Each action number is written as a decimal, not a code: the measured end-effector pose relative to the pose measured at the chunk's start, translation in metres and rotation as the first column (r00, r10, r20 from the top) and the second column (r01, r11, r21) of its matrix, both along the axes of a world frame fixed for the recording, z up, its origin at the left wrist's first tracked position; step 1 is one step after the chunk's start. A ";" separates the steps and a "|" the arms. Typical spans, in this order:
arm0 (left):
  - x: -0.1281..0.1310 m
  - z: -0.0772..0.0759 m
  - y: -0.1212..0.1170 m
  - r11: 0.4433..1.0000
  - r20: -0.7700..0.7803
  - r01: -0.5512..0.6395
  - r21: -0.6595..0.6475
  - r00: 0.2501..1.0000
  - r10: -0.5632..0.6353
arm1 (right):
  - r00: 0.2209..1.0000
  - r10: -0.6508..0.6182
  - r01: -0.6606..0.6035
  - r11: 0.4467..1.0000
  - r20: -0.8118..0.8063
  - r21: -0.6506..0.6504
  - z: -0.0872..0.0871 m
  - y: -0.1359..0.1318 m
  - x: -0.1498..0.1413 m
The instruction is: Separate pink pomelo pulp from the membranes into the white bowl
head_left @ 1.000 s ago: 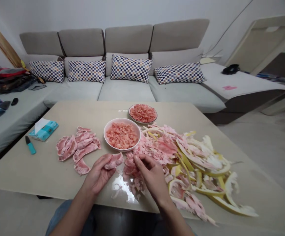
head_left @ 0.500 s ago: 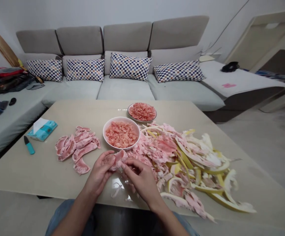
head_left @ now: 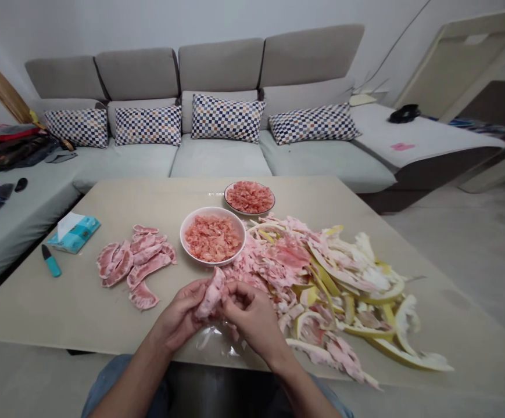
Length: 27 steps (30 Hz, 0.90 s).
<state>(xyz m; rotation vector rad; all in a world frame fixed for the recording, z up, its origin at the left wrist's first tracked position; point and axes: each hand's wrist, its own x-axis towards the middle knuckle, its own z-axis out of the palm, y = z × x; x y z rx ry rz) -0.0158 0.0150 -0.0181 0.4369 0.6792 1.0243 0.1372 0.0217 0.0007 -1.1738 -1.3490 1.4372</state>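
Between my hands is a pale pink pomelo segment (head_left: 211, 295), held upright over the front of the table. My left hand (head_left: 181, 316) is closed around its left side. The fingers of my right hand (head_left: 252, 313) pinch at its right edge; whether they grip the segment or a strip of its skin is too small to tell. Just beyond sits a white bowl (head_left: 183, 247) filled with loose pink pulp. Behind that is a dark-rimmed plate (head_left: 274, 204) heaped with more pulp. Several unpeeled segments (head_left: 150, 268) lie in a group to the left.
A big heap of peel and membranes (head_left: 322, 284) covers the table's right half, some reaching the front edge. At the left lie a teal-handled knife (head_left: 52, 265) and a tissue pack (head_left: 75, 233). A grey sofa (head_left: 221, 157) with checked cushions stands behind the table (head_left: 139, 194).
The segment has been turned in my left hand and now stands more upright, its pale outer side showing. My right hand stays close at its edge. The view has shifted slightly.
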 end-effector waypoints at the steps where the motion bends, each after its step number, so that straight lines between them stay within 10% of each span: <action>1: -0.001 0.000 0.000 1.000 0.049 -0.001 -0.027 0.999 0.002 | 1.000 0.006 -0.006 1.000 -0.018 -0.006 0.000 0.000 0.000; 12: -0.004 0.001 0.000 0.994 0.125 -0.092 -0.062 0.987 0.099 | 0.996 -0.055 0.059 0.996 -0.065 0.060 -0.004 0.002 0.000; 27: -0.008 0.001 0.000 0.977 -0.398 -0.098 0.188 0.902 0.167 | 0.995 0.023 -0.031 0.997 0.101 0.075 0.000 0.002 0.004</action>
